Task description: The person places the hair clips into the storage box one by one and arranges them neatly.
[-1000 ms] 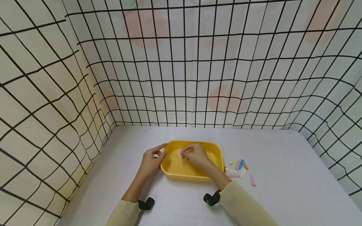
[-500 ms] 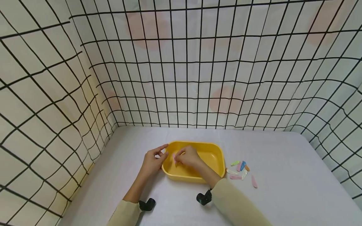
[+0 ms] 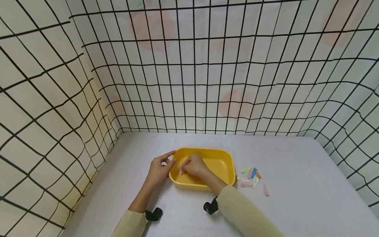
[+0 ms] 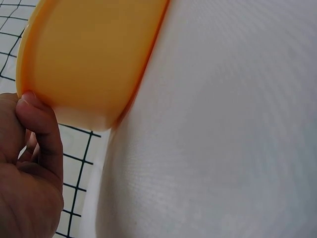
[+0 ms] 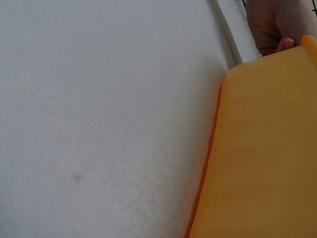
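No writing, label, brand, number or sign can be read anywhere — not on the yellow tray [image 3: 227, 166], the hair clips [image 3: 251, 177], the white tabletop [image 3: 296, 184] or the grid-patterned walls [image 3: 207, 82].

Both arms wear long, pale cream-yellow sleeves [image 3: 245, 214] of a soft, plain fabric that end just short of the wrists. A small black camera unit [image 3: 153, 214] is strapped under the left wrist, and a matching black one [image 3: 211, 207] under the right. The hands are bare, with no rings or gloves.
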`<state>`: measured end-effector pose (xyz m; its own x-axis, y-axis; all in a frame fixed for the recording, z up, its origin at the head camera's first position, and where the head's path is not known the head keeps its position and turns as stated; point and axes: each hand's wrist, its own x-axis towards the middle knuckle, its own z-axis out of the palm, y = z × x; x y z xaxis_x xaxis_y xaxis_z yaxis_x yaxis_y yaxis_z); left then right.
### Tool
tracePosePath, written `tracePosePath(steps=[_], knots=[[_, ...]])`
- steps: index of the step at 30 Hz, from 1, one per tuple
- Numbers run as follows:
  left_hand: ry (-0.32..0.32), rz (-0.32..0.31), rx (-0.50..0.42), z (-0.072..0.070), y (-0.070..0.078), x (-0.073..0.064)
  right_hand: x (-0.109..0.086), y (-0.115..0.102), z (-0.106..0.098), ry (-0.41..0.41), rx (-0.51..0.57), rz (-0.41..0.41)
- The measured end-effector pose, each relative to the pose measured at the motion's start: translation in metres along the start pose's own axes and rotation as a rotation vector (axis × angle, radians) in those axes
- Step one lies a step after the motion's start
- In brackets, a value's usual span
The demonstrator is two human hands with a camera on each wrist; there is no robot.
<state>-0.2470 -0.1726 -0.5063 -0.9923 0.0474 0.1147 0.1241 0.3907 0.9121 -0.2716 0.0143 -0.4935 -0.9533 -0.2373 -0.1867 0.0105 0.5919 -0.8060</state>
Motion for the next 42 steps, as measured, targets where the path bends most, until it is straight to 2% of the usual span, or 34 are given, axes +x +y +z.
tracePosePath(steps=[5, 11, 19, 23, 28, 34, 42], knots=[[0.000, 0.005, 0.001, 0.000, -0.001, 0.000, -0.002, -0.002, 0.003, -0.043, 0.111, 0.052], [0.000, 0.000, 0.004, 0.000, -0.001, 0.000, -0.003, -0.005, 0.004, -0.071, 0.210, 0.075], [0.002, 0.004, 0.008, -0.001, -0.002, 0.001, -0.007, -0.009, 0.001, -0.107, 0.285, 0.113], [0.010, -0.001, 0.018, 0.000, -0.003, 0.002, -0.010, -0.008, -0.003, -0.126, 0.284, 0.116], [0.010, -0.020, 0.024, 0.002, -0.001, 0.002, -0.014, -0.003, -0.013, -0.123, 0.230, 0.106], [0.015, -0.037, 0.028, 0.002, 0.002, 0.002, -0.022, 0.007, -0.033, -0.079, 0.198, 0.053], [0.018, -0.033, 0.027, 0.002, 0.002, 0.000, -0.035, 0.017, -0.065, -0.033, 0.292, 0.039]])
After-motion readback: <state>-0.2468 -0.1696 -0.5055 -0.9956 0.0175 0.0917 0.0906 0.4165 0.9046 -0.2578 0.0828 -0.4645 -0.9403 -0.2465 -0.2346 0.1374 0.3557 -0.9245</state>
